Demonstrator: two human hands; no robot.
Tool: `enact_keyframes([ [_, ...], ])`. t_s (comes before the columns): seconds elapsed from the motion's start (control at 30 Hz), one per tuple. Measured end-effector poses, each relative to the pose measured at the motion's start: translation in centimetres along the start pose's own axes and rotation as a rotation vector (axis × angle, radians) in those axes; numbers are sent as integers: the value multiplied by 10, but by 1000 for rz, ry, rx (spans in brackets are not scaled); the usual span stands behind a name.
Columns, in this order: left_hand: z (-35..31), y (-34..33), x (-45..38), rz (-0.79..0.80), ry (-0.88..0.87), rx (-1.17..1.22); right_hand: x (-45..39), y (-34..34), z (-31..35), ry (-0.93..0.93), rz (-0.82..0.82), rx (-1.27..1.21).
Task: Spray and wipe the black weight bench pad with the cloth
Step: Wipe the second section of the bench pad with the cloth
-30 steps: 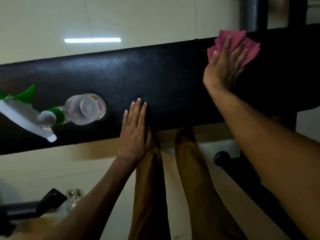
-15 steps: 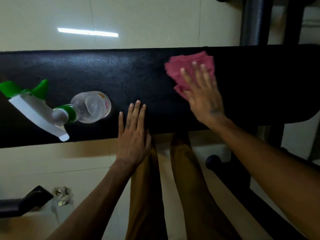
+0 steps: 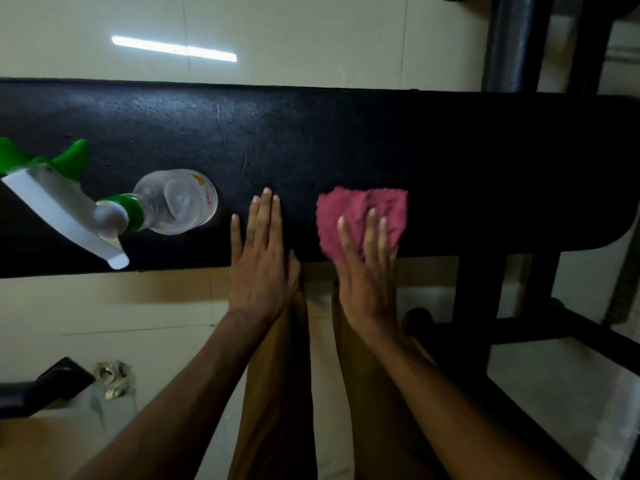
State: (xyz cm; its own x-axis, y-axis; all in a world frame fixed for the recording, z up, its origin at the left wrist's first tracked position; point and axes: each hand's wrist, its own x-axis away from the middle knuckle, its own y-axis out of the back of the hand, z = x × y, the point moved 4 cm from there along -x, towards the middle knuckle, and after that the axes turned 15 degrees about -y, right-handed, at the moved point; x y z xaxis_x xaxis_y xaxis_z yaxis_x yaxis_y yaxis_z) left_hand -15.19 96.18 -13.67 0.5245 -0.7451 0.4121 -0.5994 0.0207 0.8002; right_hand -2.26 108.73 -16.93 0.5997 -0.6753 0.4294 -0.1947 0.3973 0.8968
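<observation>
While the black weight bench pad (image 3: 346, 140) runs across the whole view as the worktop, everything else is best placed against it. On its near edge, right of centre, lies the pink cloth (image 3: 360, 216), crumpled and flat on the surface. The right hand (image 3: 367, 271) presses down on the cloth with its fingers (image 3: 372, 230) stretched out straight and slightly spread, covering the cloth's near half; nothing is pinched or gripped, the palm hangs past the pad's near edge. Just beside it toward the pad's middle, the left hand (image 3: 259, 261) rests flat on the bare pad, fingers straight and close together, holding nothing, clear of the cloth by a narrow strip of black surface. Toward the pad's left end stands a clear spray bottle (image 3: 173, 202) with a green collar and a white and green trigger head (image 3: 52, 199) (seen from above, so it looks foreshortened), near the left hand but not touching it. Below the pad's near edge are the person's brown trouser legs (image 3: 277, 393) and a pale tiled floor (image 3: 138, 306).
</observation>
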Motion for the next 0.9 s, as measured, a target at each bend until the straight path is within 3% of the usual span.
enact_keyframes([
  [0.07, -1, 1, -2, -12, 22, 29, 28, -15, -14, 52, 20, 4],
  [0.17, -1, 2, -3, -31, 33, 45, 27, -6, -48, -48, -20, -37],
  [0.23, -2, 1, -3, -34, 35, 44, 10, 11, -78, -237, -75, -100],
  [0.37, -4, -1, -4, -49, 40, 46, -36, 43, -123, -666, -183, -450],
  [0.53, -6, 3, -5, -35, 49, 64, -42, 41, -54, -950, -260, -720],
  [0.6, -4, 6, -4, -24, 37, 58, -25, 30, -2, -921, -238, -774],
  [0.7, 0, 8, -3, -12, 15, 55, 7, 13, 60, -730, -99, -767],
  [0.9, 6, 7, -2, -6, -8, 14, 20, 0, 43, -459, 17, -564],
])
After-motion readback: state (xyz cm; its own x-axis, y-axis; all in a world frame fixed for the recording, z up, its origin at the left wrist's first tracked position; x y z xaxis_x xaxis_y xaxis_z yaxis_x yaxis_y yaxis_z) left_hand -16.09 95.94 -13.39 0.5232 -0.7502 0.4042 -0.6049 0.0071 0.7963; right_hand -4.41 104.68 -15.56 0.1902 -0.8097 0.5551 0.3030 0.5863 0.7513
